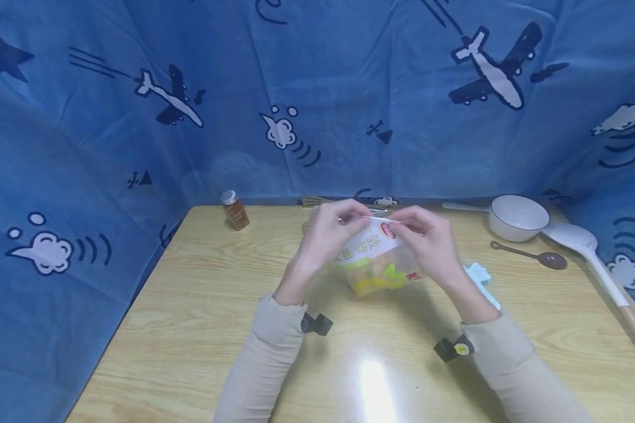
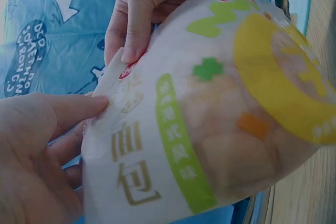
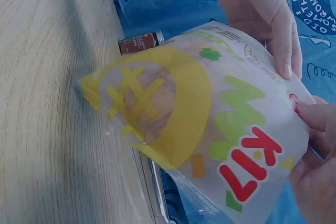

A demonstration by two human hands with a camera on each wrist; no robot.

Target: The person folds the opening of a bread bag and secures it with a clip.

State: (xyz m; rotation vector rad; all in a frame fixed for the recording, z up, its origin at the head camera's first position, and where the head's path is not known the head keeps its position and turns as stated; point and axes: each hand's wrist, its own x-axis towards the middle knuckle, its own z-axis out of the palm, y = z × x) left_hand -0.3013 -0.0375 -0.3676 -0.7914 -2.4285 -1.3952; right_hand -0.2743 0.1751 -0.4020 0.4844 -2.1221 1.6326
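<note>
A printed plastic bag of bread [image 1: 378, 264] hangs above the table between both hands, its white top edge uppermost. My left hand [image 1: 334, 230] pinches that edge near one corner between thumb and fingers. Close beside it, my right hand [image 1: 427, 239] pinches the same edge farther along. In the left wrist view the bag [image 2: 210, 114] looks full, with pale bread pieces showing through the clear part. Yellow, green and red print covers the bag [image 3: 210, 119] in the right wrist view. The bag's top edge appears closed.
A spice jar [image 1: 235, 210] stands at the back left. At the back right are a white saucepan [image 1: 518, 217], a brown spoon [image 1: 551, 260] and a long white ladle [image 1: 587, 241]. A light-blue plastic item [image 1: 478, 275] lies beside the right forearm. A wooden spatula [image 1: 313, 201] lies along the back edge.
</note>
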